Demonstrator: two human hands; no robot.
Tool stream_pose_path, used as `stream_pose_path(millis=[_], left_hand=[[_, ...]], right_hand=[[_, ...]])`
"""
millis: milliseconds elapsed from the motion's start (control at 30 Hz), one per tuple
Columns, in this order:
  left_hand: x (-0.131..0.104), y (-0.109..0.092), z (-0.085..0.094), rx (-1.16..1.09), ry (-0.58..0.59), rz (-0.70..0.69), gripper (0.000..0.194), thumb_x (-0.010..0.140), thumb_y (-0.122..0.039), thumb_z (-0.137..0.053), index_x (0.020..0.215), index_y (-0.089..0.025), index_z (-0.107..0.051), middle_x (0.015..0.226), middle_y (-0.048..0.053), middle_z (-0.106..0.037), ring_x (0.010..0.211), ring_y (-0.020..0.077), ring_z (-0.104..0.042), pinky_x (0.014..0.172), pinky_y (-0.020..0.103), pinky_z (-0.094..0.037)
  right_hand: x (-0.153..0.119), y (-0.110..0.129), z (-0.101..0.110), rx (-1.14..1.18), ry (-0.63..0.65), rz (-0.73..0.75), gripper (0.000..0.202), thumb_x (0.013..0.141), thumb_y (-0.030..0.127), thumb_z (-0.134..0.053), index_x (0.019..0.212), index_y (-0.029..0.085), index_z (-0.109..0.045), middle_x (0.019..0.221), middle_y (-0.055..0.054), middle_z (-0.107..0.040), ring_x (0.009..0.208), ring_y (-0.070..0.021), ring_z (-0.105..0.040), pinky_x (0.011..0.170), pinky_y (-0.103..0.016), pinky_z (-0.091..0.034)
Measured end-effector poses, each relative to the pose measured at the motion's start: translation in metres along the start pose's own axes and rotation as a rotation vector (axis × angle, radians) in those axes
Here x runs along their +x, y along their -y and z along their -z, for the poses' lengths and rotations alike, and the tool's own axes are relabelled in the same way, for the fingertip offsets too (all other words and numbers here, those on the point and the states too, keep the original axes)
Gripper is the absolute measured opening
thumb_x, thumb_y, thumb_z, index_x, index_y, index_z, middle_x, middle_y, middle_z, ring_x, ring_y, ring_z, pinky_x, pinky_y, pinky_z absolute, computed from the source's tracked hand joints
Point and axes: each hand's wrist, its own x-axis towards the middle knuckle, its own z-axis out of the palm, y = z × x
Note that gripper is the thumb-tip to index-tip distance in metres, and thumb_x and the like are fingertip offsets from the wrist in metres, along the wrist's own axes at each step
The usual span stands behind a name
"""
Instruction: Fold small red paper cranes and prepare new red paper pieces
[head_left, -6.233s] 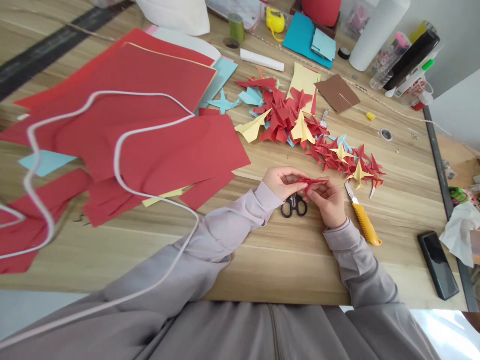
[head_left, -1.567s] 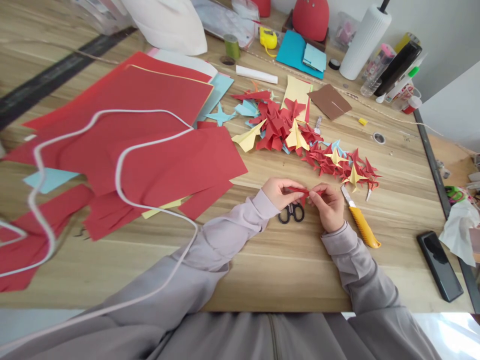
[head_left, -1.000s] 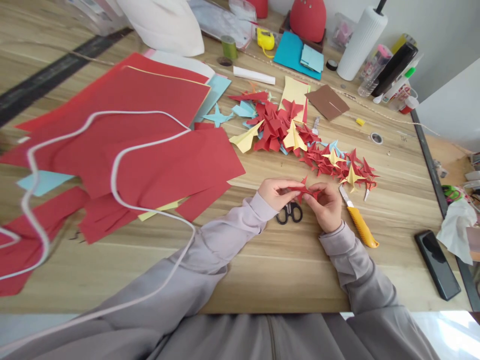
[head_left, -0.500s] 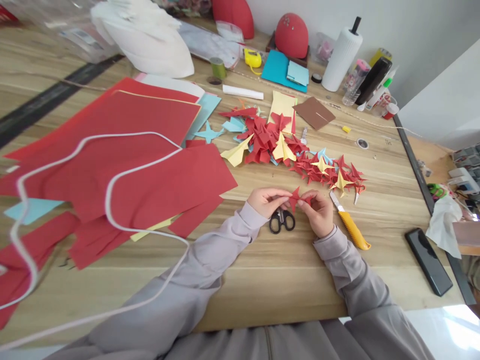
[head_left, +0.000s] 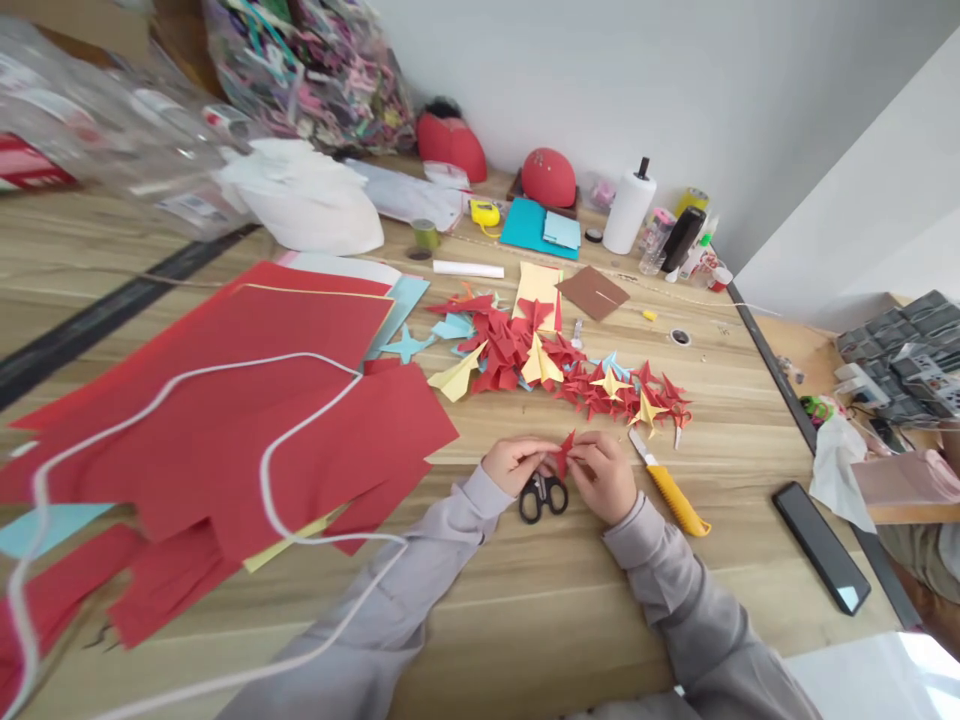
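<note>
Between the fingertips of both hands is a small red folded paper star (head_left: 565,455), partly covered by fingers. My left hand (head_left: 519,463) pinches its left side, and my right hand (head_left: 602,474) pinches it from the right. Black-handled scissors (head_left: 544,495) lie on the table just under the hands. To the right of my right hand rests a yellow utility knife (head_left: 673,488). Beyond the hands spreads a heap of folded paper stars and planes (head_left: 517,345), mostly red with some yellow and blue.
Large red paper sheets (head_left: 247,410) cover the left side, with a white cable (head_left: 270,470) in front. A phone (head_left: 821,545) lies at the right. At the back stand a white roll (head_left: 629,212), a yellow tape measure (head_left: 484,213) and a blue folder (head_left: 521,232).
My view has tilted up, so the table's contents appear lower. Both hands still hold the red paper star; the right hand has come closer to the left and the star is seen more edge-on.
</note>
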Motion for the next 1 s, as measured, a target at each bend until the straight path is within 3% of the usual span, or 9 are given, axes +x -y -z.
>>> stream_pose_path(millis=[200, 300, 433, 533, 667, 833, 1000], left_hand=[[0.002, 0.0, -0.001, -0.072, -0.105, -0.023, 0.03, 0.077, -0.033, -0.057, 0.097, -0.012, -0.066, 0.076, 0.008, -0.069, 0.06, 0.0136, -0.064, 0.059, 0.025, -0.056], [0.005, 0.007, 0.001, -0.14, -0.186, -0.039, 0.041, 0.076, -0.037, -0.059, 0.107, -0.011, -0.06, 0.089, 0.011, -0.068, 0.064, 0.0146, -0.065, 0.058, 0.027, -0.056], [0.008, 0.016, 0.002, -0.147, -0.246, -0.035, 0.041, 0.075, -0.038, -0.059, 0.104, -0.009, -0.059, 0.085, 0.01, -0.068, 0.062, 0.0135, -0.064, 0.057, 0.026, -0.055], [0.007, 0.016, 0.0, -0.11, -0.233, -0.015, 0.036, 0.075, -0.037, -0.06, 0.099, -0.01, -0.061, 0.08, 0.009, -0.068, 0.061, 0.0133, -0.064, 0.057, 0.026, -0.055], [0.003, 0.011, -0.002, -0.063, -0.194, -0.009, 0.03, 0.075, -0.035, -0.06, 0.092, -0.011, -0.063, 0.079, 0.009, -0.068, 0.062, 0.0138, -0.064, 0.059, 0.027, -0.056], [0.002, 0.007, -0.001, -0.039, -0.228, -0.038, 0.027, 0.075, -0.036, -0.06, 0.087, -0.012, -0.065, 0.076, 0.008, -0.069, 0.059, 0.0139, -0.064, 0.057, 0.027, -0.055], [0.002, 0.006, -0.003, -0.004, -0.254, -0.051, 0.028, 0.075, -0.037, -0.059, 0.086, -0.011, -0.065, 0.075, 0.008, -0.069, 0.057, 0.0136, -0.063, 0.056, 0.026, -0.055]], right_hand=[[-0.002, 0.003, 0.004, -0.185, -0.035, 0.011, 0.011, 0.078, 0.014, -0.055, 0.082, 0.022, -0.061, 0.092, -0.006, -0.058, 0.079, -0.0194, -0.057, 0.069, -0.036, -0.05], [0.001, -0.009, 0.013, -0.186, -0.244, -0.093, 0.007, 0.078, 0.017, -0.056, 0.08, 0.02, -0.062, 0.093, -0.008, -0.057, 0.081, -0.0194, -0.058, 0.069, -0.035, -0.051], [0.019, -0.041, 0.032, -0.303, -0.536, -0.269, 0.007, 0.077, 0.023, -0.057, 0.074, 0.018, -0.062, 0.089, -0.01, -0.057, 0.087, -0.0215, -0.056, 0.08, -0.041, -0.047], [0.036, -0.066, 0.039, -0.403, -0.555, -0.421, 0.014, 0.077, 0.026, -0.055, 0.071, 0.018, -0.063, 0.089, -0.011, -0.059, 0.092, -0.024, -0.054, 0.087, -0.044, -0.04], [0.049, -0.083, 0.031, -0.483, -0.531, -0.536, 0.019, 0.075, 0.032, -0.055, 0.066, 0.018, -0.064, 0.085, -0.011, -0.061, 0.088, -0.0246, -0.053, 0.082, -0.042, -0.039], [0.044, -0.076, 0.032, -0.521, -0.51, -0.509, 0.02, 0.075, 0.035, -0.057, 0.069, 0.018, -0.065, 0.085, -0.01, -0.063, 0.085, -0.0237, -0.054, 0.079, -0.04, -0.039], [0.012, -0.042, 0.039, -0.376, -0.575, -0.286, 0.009, 0.079, 0.027, -0.057, 0.076, 0.019, -0.06, 0.082, -0.008, -0.062, 0.082, -0.0207, -0.055, 0.078, -0.038, -0.042]])
